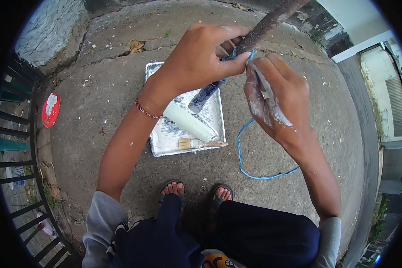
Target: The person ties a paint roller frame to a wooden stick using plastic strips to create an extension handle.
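Note:
A dark, paint-specked pole slants from the top right down towards the paint tray. My left hand is closed around it, the thumb pressing near blue string wound about the pole. Close beside it, my right hand, smeared with white paint, pinches the string between thumb and fingers. A loose length of string curves below that hand. In the tray are a pale roller sleeve and a paintbrush with a wooden handle. My left forearm covers part of the tray.
A red lid-like dish with white paint lies on the concrete at left, beside a dark metal railing. My sandalled feet are below the tray. A rough wall stands at top left.

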Motion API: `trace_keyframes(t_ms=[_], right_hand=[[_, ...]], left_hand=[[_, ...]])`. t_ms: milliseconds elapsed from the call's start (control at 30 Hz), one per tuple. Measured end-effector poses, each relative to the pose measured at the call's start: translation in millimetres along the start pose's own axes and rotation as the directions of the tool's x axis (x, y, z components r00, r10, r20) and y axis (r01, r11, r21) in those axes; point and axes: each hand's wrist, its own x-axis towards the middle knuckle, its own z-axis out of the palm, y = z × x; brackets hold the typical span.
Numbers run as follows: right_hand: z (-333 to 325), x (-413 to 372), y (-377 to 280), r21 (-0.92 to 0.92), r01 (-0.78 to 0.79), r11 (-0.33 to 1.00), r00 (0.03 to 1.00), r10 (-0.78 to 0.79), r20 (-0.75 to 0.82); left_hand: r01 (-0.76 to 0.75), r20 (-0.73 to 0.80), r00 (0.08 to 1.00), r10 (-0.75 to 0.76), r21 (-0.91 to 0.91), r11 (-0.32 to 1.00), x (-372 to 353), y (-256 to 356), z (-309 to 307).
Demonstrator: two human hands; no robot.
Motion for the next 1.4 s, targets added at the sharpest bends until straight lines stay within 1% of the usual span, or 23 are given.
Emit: trace_keyframes(t_ms=[67, 133, 233, 267, 333, 367, 433, 467, 533, 567, 633, 667, 700, 733, 833, 900, 967, 1000, 1033, 1100, 1133, 1300, 1400], right_hand=[[4.3, -3.5, 2.6, 0.011, -0.007, 1.000, 1.000, 0.007, -0.010], [8.4, -8.4, 3.2, 0.024, -0.020, 1.000, 1.000, 0.021, -0.019], [17.5, -16.1, -1.7, -0.006, -0.040, 0.999, 0.996, 0.040, 0.080], [22.4, -20.0, -3.9, -0.012, -0.048, 0.999, 0.996, 0.049, 0.077], [27.3, -22.3, -2.9, -0.019, -0.042, 0.999, 0.996, 0.043, 0.075], [29.2, -24.1, -3.6, -0.034, -0.040, 0.999, 0.995, 0.043, 0.088], [32.3, -27.4, -6.3, -0.050, -0.045, 0.998, 0.994, 0.050, 0.098], [34.3, -26.8, -7.2, -0.055, -0.048, 0.997, 0.994, 0.053, 0.097], [37.6, -28.1, -9.4, -0.056, -0.059, 0.997, 0.993, 0.064, 0.098], [38.8, -28.3, -9.2, -0.078, -0.051, 0.996, 0.992, 0.060, 0.109], [42.0, -29.6, -8.9, -0.095, -0.052, 0.994, 0.991, 0.063, 0.115], [44.3, -28.7, -6.9, -0.108, -0.033, 0.994, 0.990, 0.047, 0.133], [45.5, -27.5, -5.0, -0.124, -0.013, 0.992, 0.989, 0.031, 0.143], [46.3, -27.9, -3.9, -0.129, -0.011, 0.992, 0.991, 0.028, 0.131], [46.6, -25.9, -2.6, -0.083, -0.013, 0.996, 0.995, 0.021, 0.094], [43.1, -30.1, -7.6, -0.062, -0.037, 0.997, 0.994, 0.043, 0.099], [40.2, -34.5, -12.0, -0.039, -0.031, 0.999, 0.994, 0.035, 0.107], [39.3, -36.2, -13.9, -0.023, -0.034, 0.999, 0.993, 0.036, 0.113], [39.1, -36.9, -14.7, -0.022, -0.029, 0.999, 0.993, 0.031, 0.116], [42.1, -38.2, -17.4, -0.007, -0.020, 1.000, 0.995, 0.021, 0.100], [43.1, -37.9, -18.2, 0.003, -0.015, 1.000, 0.994, 0.015, 0.110], [47.5, -40.6, -21.4, 0.073, -0.055, 0.996, 0.997, 0.051, 0.065], [45.9, -38.0, -23.0, 0.037, -0.030, 0.999, 0.998, 0.028, 0.051]], left_hand=[[-0.010, 0.012, 1.000, 0.010, 0.003, 1.000, -1.1, -3.7, -3.2], [0.097, 0.083, 0.993, -0.081, -0.201, 0.975, -2.9, -6.1, -5.8], [0.147, 0.131, 0.985, -0.115, -0.266, 0.953, -5.6, -10.1, -8.2], [0.146, 0.135, 0.984, -0.113, -0.267, 0.953, -7.2, -13.8, -4.1], [-0.024, 0.063, 0.997, 0.037, -0.188, 0.982, -7.4, -22.1, 3.7], [-0.020, 0.063, 0.997, 0.032, -0.187, 0.982, -7.9, -26.8, 4.3], [-0.193, 0.006, 0.981, 0.194, -0.043, 0.980, -5.1, -30.5, 4.1], [-0.195, 0.004, 0.981, 0.195, -0.041, 0.980, -3.8, -33.5, 3.4], [-0.277, 0.036, 0.961, 0.275, 0.124, 0.953, -6.6, -38.0, 3.6], [-0.277, 0.037, 0.961, 0.275, 0.126, 0.953, -7.7, -39.3, 4.5], [-0.120, 0.055, 0.991, 0.124, -0.080, 0.990, -11.5, -37.5, 5.4], [-0.122, 0.059, 0.990, 0.126, -0.076, 0.990, -15.2, -35.8, 7.6], [0.044, 0.035, 0.999, -0.033, -0.378, 0.925, -18.3, -35.0, 11.2], [0.185, 0.061, 0.980, -0.191, -0.643, 0.743, -20.0, -36.2, 14.3], [0.247, 0.106, 0.966, -0.236, -0.643, 0.725, -26.8, -45.1, 14.5], [0.232, 0.102, 0.969, -0.225, -0.690, 0.686, -30.6, -45.8, 19.9], [0.127, 0.072, 0.991, -0.113, -0.776, 0.618, -30.0, -43.6, 23.3], [0.158, 0.100, 0.984, -0.145, -0.863, 0.480, -29.1, -35.3, 24.4], [0.154, 0.094, 0.985, -0.148, -0.863, 0.480, -27.7, -34.8, 24.0], [0.221, 0.203, 0.974, -0.098, -0.945, 0.242, -29.4, -36.6, 22.8], [0.140, 0.121, 0.989, -0.087, -0.952, 0.274, -27.4, -37.2, 27.2], [0.109, 0.084, 0.988, -0.130, -0.973, 0.201, -31.3, -41.2, 37.5], [0.040, 0.042, 0.999, 0.017, -0.991, 0.128, -27.3, -45.1, 40.9]])
